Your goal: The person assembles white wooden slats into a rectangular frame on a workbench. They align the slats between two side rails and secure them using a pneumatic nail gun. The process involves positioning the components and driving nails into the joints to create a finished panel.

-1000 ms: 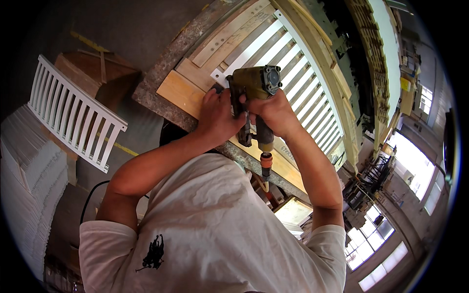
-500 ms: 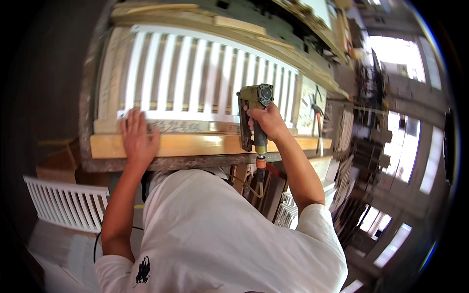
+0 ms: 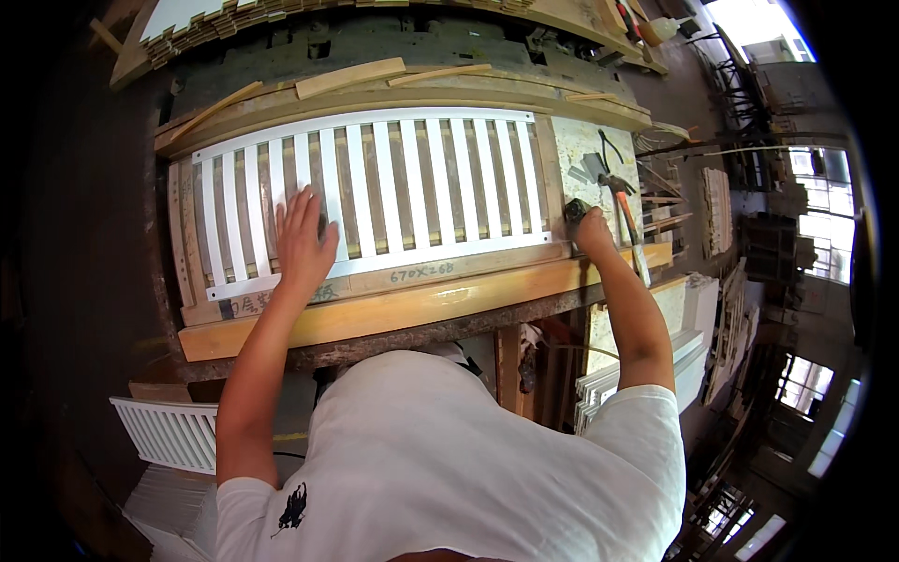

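A white slatted panel [image 3: 409, 178] lies in a wooden frame jig [image 3: 375, 281] on the workbench. My left hand [image 3: 304, 242] is over the panel's left part, fingers spread and pointing away from me, holding nothing. Just past the panel's right end, my right hand [image 3: 592, 232] is closed on the nail gun [image 3: 575, 212]. Only the gun's dark end shows; my hand and forearm hide most of the rest. Close beside my right hand, a hammer [image 3: 626, 211] with an orange and pale handle lies on a whitish board [image 3: 579, 145].
A yellowish wooden rail [image 3: 421, 304] runs along the bench's near edge. Loose wood strips [image 3: 351, 78] lie along the far side. Another white slatted panel [image 3: 169, 436] rests at lower left. Stacked white panels [image 3: 646, 365] stand at lower right.
My right hand has carried the nail gun rightward, off the panel to the spot beside the hammer. My left hand has shifted from the panel's near left corner onto its slats. The view has shifted too.
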The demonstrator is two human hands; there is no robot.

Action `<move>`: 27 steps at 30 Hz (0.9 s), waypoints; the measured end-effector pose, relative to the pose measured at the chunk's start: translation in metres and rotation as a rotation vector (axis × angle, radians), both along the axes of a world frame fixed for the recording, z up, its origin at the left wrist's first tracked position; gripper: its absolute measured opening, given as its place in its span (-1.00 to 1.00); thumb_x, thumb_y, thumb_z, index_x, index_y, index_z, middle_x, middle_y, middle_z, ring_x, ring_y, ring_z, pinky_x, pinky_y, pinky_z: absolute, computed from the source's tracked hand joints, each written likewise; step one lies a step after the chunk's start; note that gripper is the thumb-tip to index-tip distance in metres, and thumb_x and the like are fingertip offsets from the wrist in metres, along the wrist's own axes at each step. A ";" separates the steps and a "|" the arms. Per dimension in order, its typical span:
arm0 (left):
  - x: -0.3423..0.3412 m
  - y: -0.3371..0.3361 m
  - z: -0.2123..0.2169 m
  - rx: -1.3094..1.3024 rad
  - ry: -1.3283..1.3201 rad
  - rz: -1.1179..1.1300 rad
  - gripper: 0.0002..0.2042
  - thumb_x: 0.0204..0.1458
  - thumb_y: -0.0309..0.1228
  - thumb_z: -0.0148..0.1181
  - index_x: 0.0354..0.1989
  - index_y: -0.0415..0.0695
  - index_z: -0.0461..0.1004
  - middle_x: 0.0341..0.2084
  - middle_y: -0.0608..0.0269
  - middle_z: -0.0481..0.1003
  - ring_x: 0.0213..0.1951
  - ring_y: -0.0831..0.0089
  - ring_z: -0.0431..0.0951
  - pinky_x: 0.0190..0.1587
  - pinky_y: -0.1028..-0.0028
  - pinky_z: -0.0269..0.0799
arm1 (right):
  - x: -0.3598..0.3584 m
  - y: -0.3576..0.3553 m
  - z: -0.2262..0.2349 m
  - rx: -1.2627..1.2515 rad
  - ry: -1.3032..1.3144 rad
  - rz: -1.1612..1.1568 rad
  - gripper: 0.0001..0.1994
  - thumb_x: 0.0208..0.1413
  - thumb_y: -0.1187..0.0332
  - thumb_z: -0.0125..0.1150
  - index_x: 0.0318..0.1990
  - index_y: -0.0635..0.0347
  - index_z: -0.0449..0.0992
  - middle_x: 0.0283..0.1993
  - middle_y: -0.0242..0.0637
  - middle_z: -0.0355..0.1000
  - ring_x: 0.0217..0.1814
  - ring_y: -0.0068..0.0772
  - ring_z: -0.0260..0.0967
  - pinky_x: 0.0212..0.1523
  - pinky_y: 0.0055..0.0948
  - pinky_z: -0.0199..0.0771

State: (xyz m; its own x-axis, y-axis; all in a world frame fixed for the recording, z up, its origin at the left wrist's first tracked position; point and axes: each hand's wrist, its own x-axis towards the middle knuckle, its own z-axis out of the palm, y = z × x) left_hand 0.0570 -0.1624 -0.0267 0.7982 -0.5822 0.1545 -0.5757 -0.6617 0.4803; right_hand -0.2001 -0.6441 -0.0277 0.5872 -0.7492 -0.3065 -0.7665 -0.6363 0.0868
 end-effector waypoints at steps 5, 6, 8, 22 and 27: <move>0.069 -0.074 -0.022 0.173 -0.032 0.040 -0.46 0.08 -0.32 0.04 0.25 -0.23 0.19 0.29 0.05 0.16 0.35 0.14 0.05 0.37 0.04 -0.14 | 0.015 -0.028 -0.029 -0.073 0.018 0.023 -0.56 0.11 0.44 -0.06 0.03 0.65 0.04 -0.01 0.36 0.33 -0.05 0.17 0.44 -0.01 -0.12 0.48; 0.080 -0.083 -0.027 0.191 -0.048 0.058 -0.45 0.08 -0.32 0.02 0.27 -0.22 0.18 0.30 0.06 0.14 0.36 0.15 0.02 0.37 0.03 -0.15 | 0.013 -0.031 -0.041 -0.115 0.012 0.055 -0.53 0.12 0.44 -0.08 0.06 0.68 0.00 0.01 0.36 0.31 -0.07 0.17 0.45 -0.02 -0.13 0.49; 0.098 -0.092 -0.029 0.260 -0.005 0.069 -0.44 0.10 -0.30 0.00 0.29 -0.20 0.14 0.32 0.08 0.11 0.37 0.17 0.01 0.37 0.03 -0.15 | 0.013 -0.036 -0.048 -0.144 -0.015 0.067 -0.48 0.12 0.43 -0.08 0.12 0.70 -0.04 0.05 0.37 0.26 -0.10 0.17 0.45 -0.05 -0.15 0.51; 0.136 -0.112 0.003 0.442 0.038 0.033 -0.57 -0.07 -0.41 0.12 0.05 -0.17 0.42 0.02 0.14 0.36 0.14 0.18 0.29 0.09 0.17 0.17 | 0.032 0.012 0.028 -0.114 -0.188 0.168 -0.41 0.03 0.34 0.09 0.18 0.49 0.14 0.17 0.19 0.22 0.16 0.18 0.23 0.13 -0.07 0.30; 0.125 -0.105 0.045 0.303 -0.123 0.090 -0.57 -0.16 -0.42 0.21 -0.01 -0.10 0.46 -0.03 0.15 0.37 0.09 0.17 0.30 0.08 0.17 0.15 | 0.079 0.037 0.067 -0.139 -0.639 0.370 -0.48 0.01 0.35 0.17 0.12 0.45 0.26 0.14 0.16 0.26 0.14 0.19 0.19 0.18 -0.07 0.20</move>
